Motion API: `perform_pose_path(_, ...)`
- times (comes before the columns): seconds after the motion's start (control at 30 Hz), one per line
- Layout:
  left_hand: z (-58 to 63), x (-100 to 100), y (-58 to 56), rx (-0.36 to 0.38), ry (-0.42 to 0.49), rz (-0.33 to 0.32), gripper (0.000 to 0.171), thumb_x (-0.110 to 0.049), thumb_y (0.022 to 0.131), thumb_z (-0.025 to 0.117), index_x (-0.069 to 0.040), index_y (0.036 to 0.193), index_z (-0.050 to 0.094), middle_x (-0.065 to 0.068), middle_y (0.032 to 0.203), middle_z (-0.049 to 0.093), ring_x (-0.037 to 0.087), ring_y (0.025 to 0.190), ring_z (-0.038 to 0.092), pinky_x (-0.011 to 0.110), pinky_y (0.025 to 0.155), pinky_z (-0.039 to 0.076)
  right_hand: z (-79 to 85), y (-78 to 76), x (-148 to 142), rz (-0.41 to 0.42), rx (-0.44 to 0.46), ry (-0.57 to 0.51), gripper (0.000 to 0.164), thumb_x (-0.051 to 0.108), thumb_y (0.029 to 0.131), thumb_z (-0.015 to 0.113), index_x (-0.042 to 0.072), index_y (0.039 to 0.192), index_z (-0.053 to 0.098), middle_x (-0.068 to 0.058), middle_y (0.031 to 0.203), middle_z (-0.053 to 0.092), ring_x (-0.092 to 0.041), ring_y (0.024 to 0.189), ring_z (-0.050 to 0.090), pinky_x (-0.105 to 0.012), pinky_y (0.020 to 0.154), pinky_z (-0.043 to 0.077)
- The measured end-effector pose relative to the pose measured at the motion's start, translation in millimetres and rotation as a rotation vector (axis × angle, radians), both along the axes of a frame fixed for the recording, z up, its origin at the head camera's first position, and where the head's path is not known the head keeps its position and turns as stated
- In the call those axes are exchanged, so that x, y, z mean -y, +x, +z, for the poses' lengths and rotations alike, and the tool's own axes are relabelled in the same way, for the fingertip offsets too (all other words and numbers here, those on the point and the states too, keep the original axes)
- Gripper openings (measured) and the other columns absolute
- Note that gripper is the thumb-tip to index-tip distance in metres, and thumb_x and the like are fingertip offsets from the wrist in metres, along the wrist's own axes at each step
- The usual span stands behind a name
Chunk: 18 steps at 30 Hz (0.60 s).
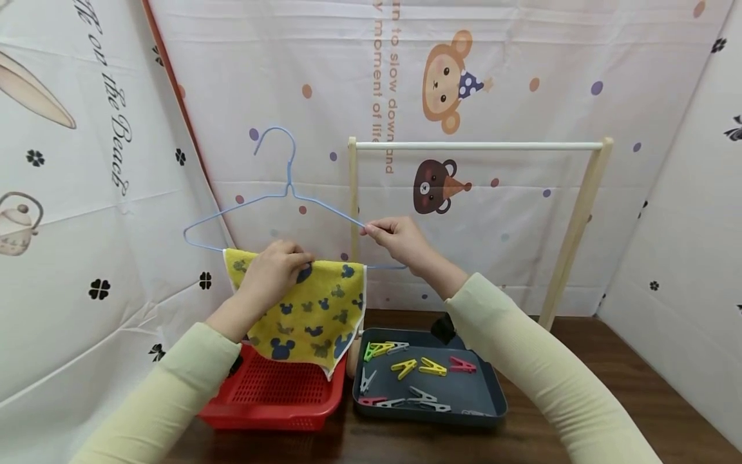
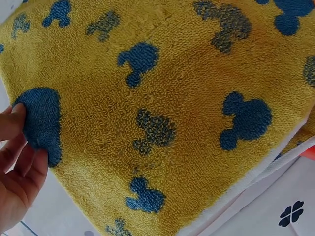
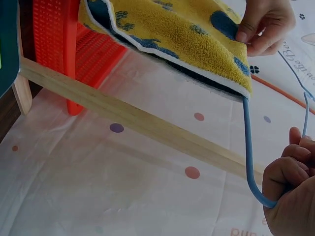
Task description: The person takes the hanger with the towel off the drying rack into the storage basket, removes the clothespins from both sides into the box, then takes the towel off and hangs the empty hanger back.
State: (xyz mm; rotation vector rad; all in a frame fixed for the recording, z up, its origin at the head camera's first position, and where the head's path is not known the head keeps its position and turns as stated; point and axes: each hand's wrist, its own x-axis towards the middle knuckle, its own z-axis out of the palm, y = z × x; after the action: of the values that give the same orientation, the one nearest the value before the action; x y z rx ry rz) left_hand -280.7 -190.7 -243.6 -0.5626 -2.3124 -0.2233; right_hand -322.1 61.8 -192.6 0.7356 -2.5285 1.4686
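Note:
A yellow towel (image 1: pixel 324 309) with blue mouse-head prints and a white edge hangs folded over the lower bar of a light blue clothes hanger (image 1: pixel 288 174). At the top fold, my left hand (image 1: pixel 272 270) pinches the towel; the left wrist view shows thumb and fingers on the cloth (image 2: pixel 147 98). My right hand (image 1: pixel 400 241) grips the hanger's sloping arm near its right end. In the right wrist view, the right hand (image 3: pixel 293 187) has its fingers curled round the blue wire (image 3: pixel 247 147). The hanger is held up in the air, hook at the top.
Below the towel stands a red plastic basket (image 1: pixel 266 415). Beside it lies a dark grey tray (image 1: pixel 429 415) with several coloured clothespins (image 1: pixel 433 367). Behind is a wooden rack with a white rail (image 1: pixel 475 146). Printed white cloth (image 1: pixel 261 51) surrounds the brown table (image 1: pixel 580 361).

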Motion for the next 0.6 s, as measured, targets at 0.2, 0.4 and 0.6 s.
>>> perform_pose_path(0.2, 0.8, 2.0, 0.8, -0.051, 0.035, 0.0, 0.02, 0.007, 0.089, 0.068, -0.003, 0.101, 0.08, 0.011, 0.086, 0.069, 0.025, 0.073, 0.065, 0.038, 0.068, 0.058, -8.1, -1.5, 0.0, 0.019, -0.017, -0.022, 0.03, 0.023, 0.107, 0.055, 0.002, 0.118, 0.075, 0.002, 0.076, 0.05, -0.01, 0.055, 0.03, -0.022, 0.053, 0.029)
perform_pose_path(0.4, 7.0, 4.2, 0.9, -0.059, 0.067, -0.02, 0.013, 0.002, 0.094, 0.067, 0.001, 0.102, 0.078, 0.013, 0.086, 0.067, 0.025, 0.071, 0.062, 0.039, 0.067, 0.056, -14.3, -1.8, 0.4, 0.011, -0.074, -0.044, 0.03, 0.02, 0.106, 0.056, -0.001, 0.119, 0.074, -0.016, 0.126, 0.073, -0.021, 0.109, 0.064, -0.037, 0.096, 0.052)
perform_pose_path(0.6, 16.1, 6.9, -0.2, -0.134, 0.111, -0.081, 0.013, 0.006, 0.093, 0.067, 0.004, 0.099, 0.077, 0.013, 0.079, 0.063, 0.023, 0.067, 0.058, 0.035, 0.061, 0.05, -17.1, -3.4, 1.1, 0.002, -0.089, -0.057, 0.03, 0.02, 0.106, 0.056, -0.001, 0.119, 0.074, -0.019, 0.128, 0.072, -0.029, 0.122, 0.064, -0.047, 0.105, 0.051)
